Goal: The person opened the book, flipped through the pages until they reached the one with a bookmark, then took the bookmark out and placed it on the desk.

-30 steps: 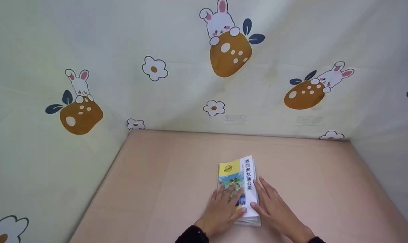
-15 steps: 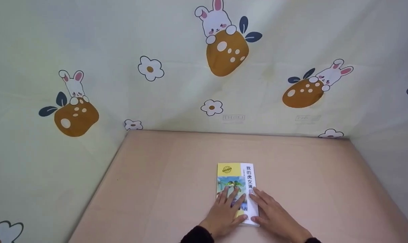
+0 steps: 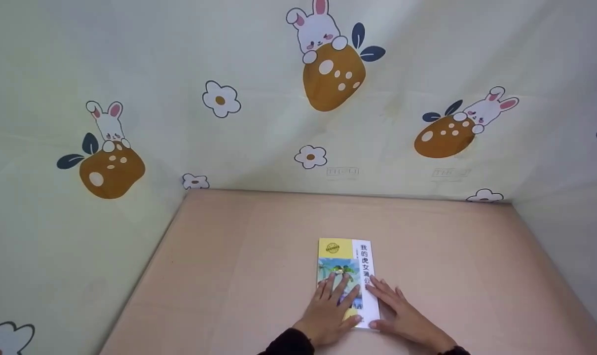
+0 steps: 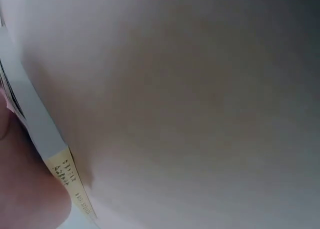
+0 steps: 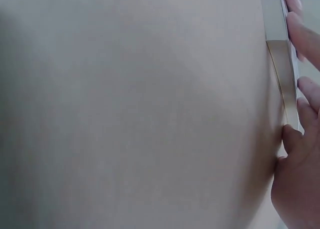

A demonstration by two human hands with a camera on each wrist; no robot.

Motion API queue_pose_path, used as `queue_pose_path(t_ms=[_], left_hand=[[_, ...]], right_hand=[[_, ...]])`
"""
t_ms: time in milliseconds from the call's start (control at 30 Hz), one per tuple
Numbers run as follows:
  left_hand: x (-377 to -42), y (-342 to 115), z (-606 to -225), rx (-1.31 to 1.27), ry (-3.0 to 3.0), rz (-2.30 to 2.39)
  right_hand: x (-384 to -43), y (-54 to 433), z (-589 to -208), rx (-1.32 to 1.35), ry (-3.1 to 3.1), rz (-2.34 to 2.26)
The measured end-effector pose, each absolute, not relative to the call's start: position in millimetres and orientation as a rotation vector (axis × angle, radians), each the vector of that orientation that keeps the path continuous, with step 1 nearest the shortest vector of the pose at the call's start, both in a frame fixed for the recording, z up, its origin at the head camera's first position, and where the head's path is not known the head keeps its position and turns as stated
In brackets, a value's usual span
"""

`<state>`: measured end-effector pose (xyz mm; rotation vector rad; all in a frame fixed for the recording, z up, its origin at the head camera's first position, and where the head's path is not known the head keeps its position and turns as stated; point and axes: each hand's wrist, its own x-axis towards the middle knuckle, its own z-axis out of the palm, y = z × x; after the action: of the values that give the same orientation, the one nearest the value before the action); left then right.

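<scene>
A closed paperback book (image 3: 335,249) lies flat on the table, its cover yellow and white with a blue-green picture and dark characters down the right side. My left hand (image 3: 328,309) rests on the cover's lower half with fingers spread. Along the right long edge is my right hand (image 3: 407,315), its fingertips and thumb touching that side of the book. In the left wrist view the book's spine (image 4: 70,174) shows beside part of the left hand (image 4: 30,189). The page edges (image 5: 282,64) appear in the right wrist view, right-hand fingers (image 5: 306,111) against them.
The table (image 3: 249,256) has a plain light-brown surface. Fabric walls (image 3: 259,138) printed with rabbits, orange fruits and flowers rise at its back and both sides. Dark sleeves (image 3: 291,342) cover the wrists.
One second ago the book's cover was slightly raised and skewed; now it lies flat and square. The right hand has slid a little toward the near end. The left stays on the cover.
</scene>
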<state>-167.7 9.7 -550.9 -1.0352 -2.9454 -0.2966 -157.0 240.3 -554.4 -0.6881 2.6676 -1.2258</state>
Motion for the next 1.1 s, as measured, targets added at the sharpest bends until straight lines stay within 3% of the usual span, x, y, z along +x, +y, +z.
queue_pose_path(t_ms=[700,1100], left_hand=[[-166,6,-540,-1.053,-3.016,-0.360],[-170,7,-549,-1.069,-3.017,-0.498]], right_hand=[[-158,232,-559,-0.573,2.637,-1.349],[-159,231,-557,-0.354,2.571,-1.348]])
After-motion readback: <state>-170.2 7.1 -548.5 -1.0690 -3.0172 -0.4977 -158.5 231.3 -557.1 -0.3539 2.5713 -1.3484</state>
